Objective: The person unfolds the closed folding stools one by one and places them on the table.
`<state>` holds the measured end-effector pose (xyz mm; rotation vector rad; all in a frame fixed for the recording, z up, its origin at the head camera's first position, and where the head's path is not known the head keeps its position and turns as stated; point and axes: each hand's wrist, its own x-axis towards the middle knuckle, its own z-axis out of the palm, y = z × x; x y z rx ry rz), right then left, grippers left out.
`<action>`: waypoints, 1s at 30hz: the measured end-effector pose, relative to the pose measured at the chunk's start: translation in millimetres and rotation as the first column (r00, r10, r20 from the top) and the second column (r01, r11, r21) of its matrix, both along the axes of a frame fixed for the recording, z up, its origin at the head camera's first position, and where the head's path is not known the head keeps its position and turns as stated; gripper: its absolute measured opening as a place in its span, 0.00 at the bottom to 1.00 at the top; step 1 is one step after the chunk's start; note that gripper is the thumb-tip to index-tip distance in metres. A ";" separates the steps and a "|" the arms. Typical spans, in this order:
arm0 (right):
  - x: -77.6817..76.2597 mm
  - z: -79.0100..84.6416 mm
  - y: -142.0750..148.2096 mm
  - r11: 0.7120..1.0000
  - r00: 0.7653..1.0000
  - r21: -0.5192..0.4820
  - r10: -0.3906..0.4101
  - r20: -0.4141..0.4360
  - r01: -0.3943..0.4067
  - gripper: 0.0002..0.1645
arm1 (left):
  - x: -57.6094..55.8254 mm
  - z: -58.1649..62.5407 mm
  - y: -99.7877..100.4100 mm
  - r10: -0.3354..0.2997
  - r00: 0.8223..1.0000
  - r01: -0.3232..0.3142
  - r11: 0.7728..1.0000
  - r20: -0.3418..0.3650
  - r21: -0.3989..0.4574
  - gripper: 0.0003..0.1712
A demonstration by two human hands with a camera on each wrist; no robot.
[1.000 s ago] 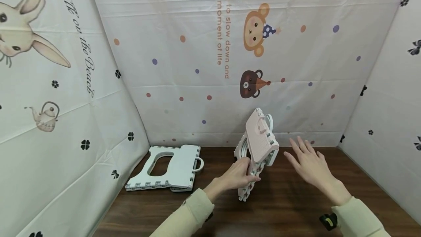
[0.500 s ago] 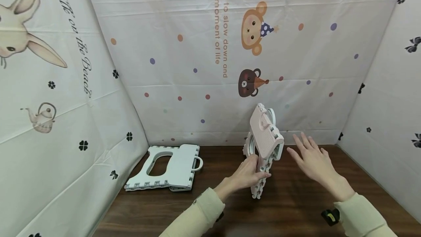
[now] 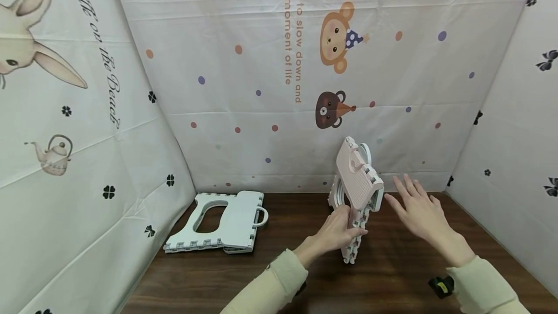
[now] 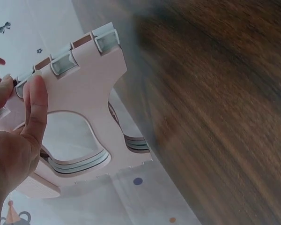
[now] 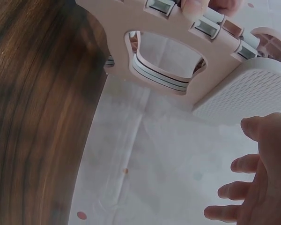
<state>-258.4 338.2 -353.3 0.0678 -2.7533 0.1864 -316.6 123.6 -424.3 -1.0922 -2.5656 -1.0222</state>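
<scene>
A pink and pale-grey folding step stool (image 3: pixel 358 180) stands on its edge, partly folded, its top panel slanting away from the side panels. My left hand (image 3: pixel 334 230) grips its near hinged edge, thumb on one side and fingers on the other. In the left wrist view, fingers (image 4: pixel 36 105) lie against the pink leg panel (image 4: pixel 91 77), beside its oval opening. To the right of the stool, my right hand (image 3: pixel 419 214) is held with fingers spread and nothing in it. The right wrist view puts that hand (image 5: pixel 271 173) just below the textured panel (image 5: pixel 253 86), apart from it.
A second, pale white folding stool (image 3: pixel 235 222) lies folded flat at the left on the dark wooden table (image 3: pixel 322 285), its loop handle pointing right. Printed cloth walls (image 3: pixel 235 86) enclose the table at the back and both sides.
My left hand has shifted the pink stool to the right, turning it slightly. The right hand has moved a little to the right, fingers still spread. The white stool stays put.
</scene>
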 end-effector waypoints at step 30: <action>-4.3 12.6 16.2 1.000 0.992 0.003 0.025 -0.121 -0.024 0.38 | 0.8 -13.6 36.1 -0.003 0.999 0.004 0.999 -0.032 0.039 0.19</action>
